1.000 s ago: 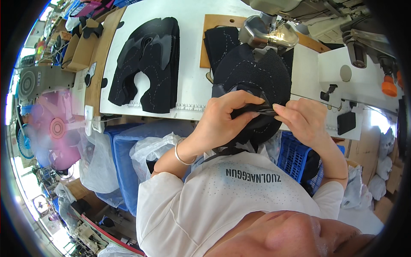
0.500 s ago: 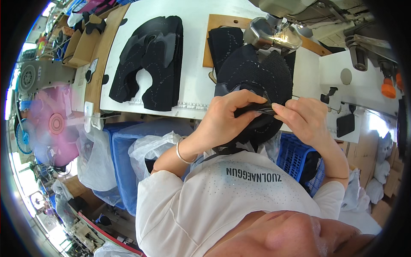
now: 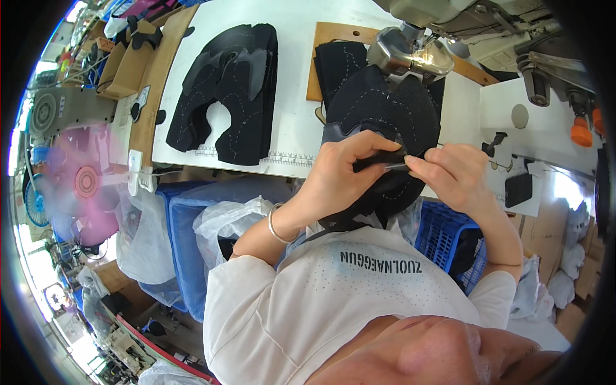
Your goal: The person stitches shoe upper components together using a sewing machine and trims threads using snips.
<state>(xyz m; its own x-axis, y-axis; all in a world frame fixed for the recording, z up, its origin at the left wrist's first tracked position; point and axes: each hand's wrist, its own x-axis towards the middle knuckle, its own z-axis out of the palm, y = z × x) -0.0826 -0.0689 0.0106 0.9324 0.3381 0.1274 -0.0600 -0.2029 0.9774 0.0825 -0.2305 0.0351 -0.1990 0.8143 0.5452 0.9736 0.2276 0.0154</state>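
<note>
Item, held: one black, rounded textile piece with pale dashed stitching (image 3: pixel 382 96), single or layered I could not tell. From my remote seat I logged it in front of the torso, its broad lobes reaching away from both grips toward the silver, curved metal machine head (image 3: pixel 401 54).

Relation: a narrow dark fold (image 3: pixel 378 160) ran crosswise, its long axis left to right. The left hand (image 3: pixel 385 158) pinched it between thumb and forefinger; the right hand (image 3: pixel 414 164) had fingertips closed at its right end. Both grips grasped it, almost touching. A thin pale glint between them was too small to identify.

Materials: ribbed-looking black mesh; on the smooth white desk (image 3: pixel 298 90), a stack of black arch-shaped textile panels with smooth grey overlays (image 3: pixel 247 128), well left of the grips.
</note>
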